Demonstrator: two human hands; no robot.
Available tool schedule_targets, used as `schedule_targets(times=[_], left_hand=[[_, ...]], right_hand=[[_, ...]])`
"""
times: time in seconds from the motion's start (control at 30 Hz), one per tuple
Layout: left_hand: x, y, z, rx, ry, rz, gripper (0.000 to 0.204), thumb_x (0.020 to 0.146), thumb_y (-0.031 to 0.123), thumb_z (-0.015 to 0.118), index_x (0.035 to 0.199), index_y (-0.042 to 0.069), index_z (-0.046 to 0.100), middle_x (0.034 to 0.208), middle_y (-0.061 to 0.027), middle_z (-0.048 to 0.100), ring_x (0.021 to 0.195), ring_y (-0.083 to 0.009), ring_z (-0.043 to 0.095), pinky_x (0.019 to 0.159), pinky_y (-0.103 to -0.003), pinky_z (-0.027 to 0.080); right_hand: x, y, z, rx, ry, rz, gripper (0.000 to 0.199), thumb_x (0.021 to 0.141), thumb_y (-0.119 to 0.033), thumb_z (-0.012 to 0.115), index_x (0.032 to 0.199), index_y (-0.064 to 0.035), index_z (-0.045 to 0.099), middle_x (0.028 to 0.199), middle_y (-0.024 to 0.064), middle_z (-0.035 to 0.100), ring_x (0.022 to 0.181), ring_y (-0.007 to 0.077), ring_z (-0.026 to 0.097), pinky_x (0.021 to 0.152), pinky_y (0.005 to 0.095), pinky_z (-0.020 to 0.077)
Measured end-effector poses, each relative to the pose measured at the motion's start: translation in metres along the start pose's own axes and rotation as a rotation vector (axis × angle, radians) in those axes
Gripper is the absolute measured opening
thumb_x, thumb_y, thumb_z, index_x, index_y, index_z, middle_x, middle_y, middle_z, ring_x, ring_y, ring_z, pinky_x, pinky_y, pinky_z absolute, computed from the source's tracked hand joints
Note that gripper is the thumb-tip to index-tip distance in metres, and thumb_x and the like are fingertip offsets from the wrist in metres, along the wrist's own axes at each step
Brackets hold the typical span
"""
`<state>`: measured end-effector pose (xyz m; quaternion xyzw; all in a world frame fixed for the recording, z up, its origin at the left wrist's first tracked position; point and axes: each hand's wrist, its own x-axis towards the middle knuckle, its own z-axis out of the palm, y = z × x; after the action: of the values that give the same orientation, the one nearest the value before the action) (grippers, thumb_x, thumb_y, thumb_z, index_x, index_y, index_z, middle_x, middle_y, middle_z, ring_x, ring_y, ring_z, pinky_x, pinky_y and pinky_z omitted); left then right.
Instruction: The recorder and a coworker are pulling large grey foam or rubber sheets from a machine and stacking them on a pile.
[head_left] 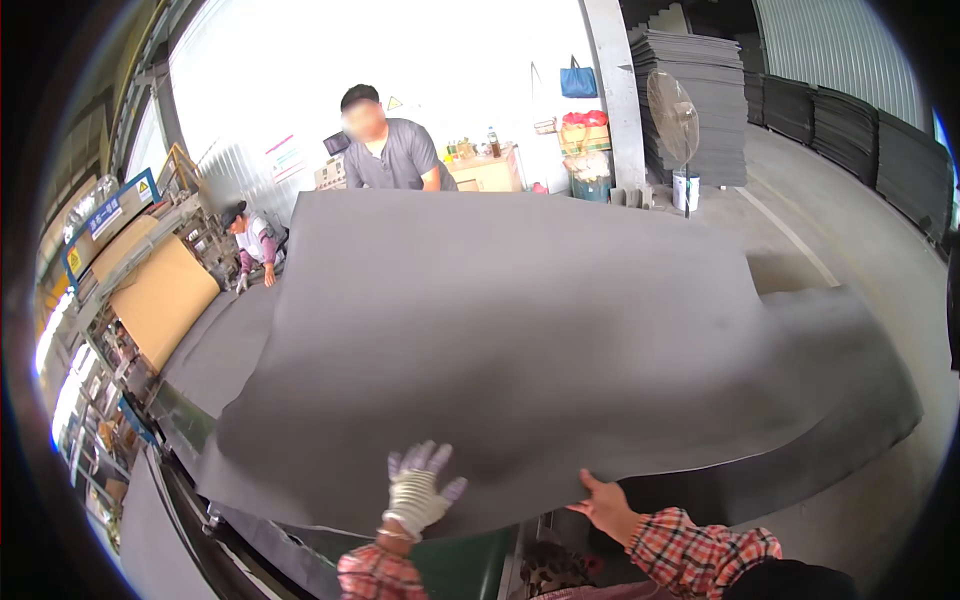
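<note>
I see the grey sheet (500, 330) spread across the middle of my view, its near edge running in a wavy line just in front of both hands. Its far edge reaches a standing co-worker (405, 150), and its right side overlaps a darker sheet (850, 390) that curves out toward the floor (835, 225). I have open room on that right side, where bare concrete with a pale line runs back between the stacks. The left is tighter: machine frames crowd in, and a second person (252, 240) leans there over dark sheeting.

The left hand (415, 497), in a white knitted glove, lies on the sheet near that edge, fingers spread and gripping nothing. The right hand (605, 508) is bare and meets the edge with thumb and fingers; from here I cannot tell whether they pinch it.

The sheet looks matt, smooth and supple, with soft swells. A green surface (465, 568) shows beneath its near edge. I also see a brown sheet (165, 300) sloping at the left, and a tall layered grey stack (695, 110) at the back.

By the wall, a box (590, 142) holds red items, above a dark bin (590, 190) topped with a pale heap. A white bucket (682, 190) stands behind the fan's (673, 117) post.
</note>
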<state>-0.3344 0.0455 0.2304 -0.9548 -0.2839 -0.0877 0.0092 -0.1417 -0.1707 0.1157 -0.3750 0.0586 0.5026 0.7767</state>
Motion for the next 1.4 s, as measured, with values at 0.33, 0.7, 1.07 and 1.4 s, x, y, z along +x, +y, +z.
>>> schedule_targets(times=[0.33, 0.7, 1.07, 1.4], left_hand=[[0.018, -0.081, 0.077, 0.443, -0.346, -0.511, 0.054, 0.082, 0.051, 0.041, 0.130, 0.027, 0.037, 0.137, -0.0070, 0.031, 0.126, -0.0291, 0.028, 0.104, -0.052, 0.014], [0.007, -0.007, 0.078, 0.200, 0.196, -0.309, 0.047, 0.081, 0.026, 0.050, 0.123, 0.006, 0.044, 0.128, -0.0139, 0.041, 0.122, -0.0315, 0.032, 0.102, -0.045, 0.022], [-0.101, 0.202, 0.097, -0.241, -0.302, 0.193, 0.031, 0.080, 0.022, 0.054, 0.102, 0.001, 0.060, 0.101, -0.0151, 0.060, 0.101, -0.0354, 0.050, 0.094, -0.045, 0.034], [-0.092, 0.220, 0.113, -0.167, -0.354, 0.141, 0.034, 0.083, 0.025, 0.051, 0.103, -0.002, 0.058, 0.100, -0.0175, 0.060, 0.098, -0.0330, 0.052, 0.095, -0.046, 0.032]], right_hand=[[0.005, 0.064, -0.091, 0.429, 0.105, 0.246, 0.038, 0.090, -0.033, 0.046, 0.114, -0.0037, 0.039, 0.113, 0.0167, 0.048, 0.108, 0.0324, 0.047, 0.092, 0.0424, 0.0405], [-0.033, 0.050, -0.228, -0.750, -0.066, 0.313, 0.035, 0.081, -0.029, 0.061, 0.102, -0.0013, 0.060, 0.086, 0.0066, 0.064, 0.078, 0.0132, 0.060, 0.068, 0.0263, 0.0486], [-0.052, -0.014, -0.480, -1.289, 1.284, 0.144, 0.039, 0.072, -0.036, 0.063, 0.081, 0.0023, 0.062, 0.080, 0.0225, 0.061, 0.078, 0.0348, 0.060, 0.069, 0.0426, 0.0471], [0.046, 0.042, -0.450, -0.246, 1.265, 0.257, 0.048, 0.072, -0.021, 0.068, 0.108, 0.0065, 0.052, 0.113, 0.0247, 0.052, 0.106, 0.0340, 0.050, 0.087, 0.0383, 0.0392]])
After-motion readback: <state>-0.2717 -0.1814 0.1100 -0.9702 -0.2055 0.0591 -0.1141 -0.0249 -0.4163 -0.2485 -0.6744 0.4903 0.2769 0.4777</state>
